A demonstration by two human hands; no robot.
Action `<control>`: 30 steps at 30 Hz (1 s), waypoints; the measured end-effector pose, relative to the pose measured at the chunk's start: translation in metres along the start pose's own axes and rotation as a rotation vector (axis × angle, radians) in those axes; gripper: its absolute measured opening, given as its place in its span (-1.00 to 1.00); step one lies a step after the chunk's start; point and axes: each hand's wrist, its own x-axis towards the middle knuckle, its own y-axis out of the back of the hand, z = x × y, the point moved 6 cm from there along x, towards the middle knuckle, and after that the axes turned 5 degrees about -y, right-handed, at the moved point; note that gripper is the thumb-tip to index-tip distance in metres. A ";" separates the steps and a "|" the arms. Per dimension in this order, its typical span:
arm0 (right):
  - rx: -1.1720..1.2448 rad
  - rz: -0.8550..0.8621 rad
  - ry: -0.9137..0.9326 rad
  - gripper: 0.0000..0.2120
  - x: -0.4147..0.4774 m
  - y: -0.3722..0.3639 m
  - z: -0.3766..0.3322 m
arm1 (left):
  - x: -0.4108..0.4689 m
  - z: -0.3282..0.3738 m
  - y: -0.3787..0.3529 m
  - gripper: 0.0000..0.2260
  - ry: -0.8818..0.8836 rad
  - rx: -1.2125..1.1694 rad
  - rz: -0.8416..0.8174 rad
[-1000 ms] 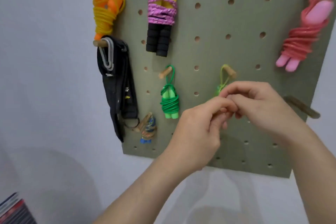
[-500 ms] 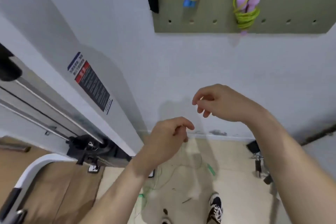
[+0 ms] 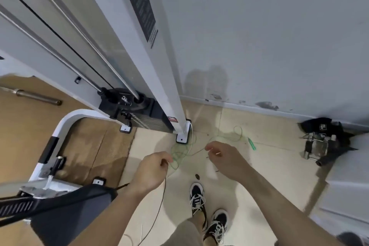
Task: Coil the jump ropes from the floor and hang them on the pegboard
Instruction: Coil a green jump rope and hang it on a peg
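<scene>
On the tiled floor (image 3: 269, 166) by the white post (image 3: 182, 132), green jump rope (image 3: 177, 156) lying loose and tangled, left hand (image 3: 153, 168) and right hand (image 3: 223, 158) above it slack-fingered and empty; pick-up step, probably calling next for stooping to grip its handle (image 3: 252, 144).

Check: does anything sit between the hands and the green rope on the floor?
Nothing visible does. The green jump rope lies loose on the tile beside the machine's white post foot, with only open air between it and the left hand and right hand.

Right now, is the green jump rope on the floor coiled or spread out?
Spread out: the green jump rope lies in loose, tangled loops across the floor.
</scene>
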 end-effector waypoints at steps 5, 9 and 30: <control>0.170 0.085 -0.193 -0.76 0.042 -0.053 0.106 | 0.060 -0.048 -0.088 -0.73 -0.005 0.114 -0.079; 0.226 0.116 -0.282 -0.66 0.110 -0.098 0.188 | 0.145 -0.095 -0.174 -0.71 0.006 0.230 -0.155; 0.285 0.382 -0.192 -0.60 0.463 -0.268 0.412 | 0.448 -0.363 -0.464 -0.68 -0.093 0.742 -0.222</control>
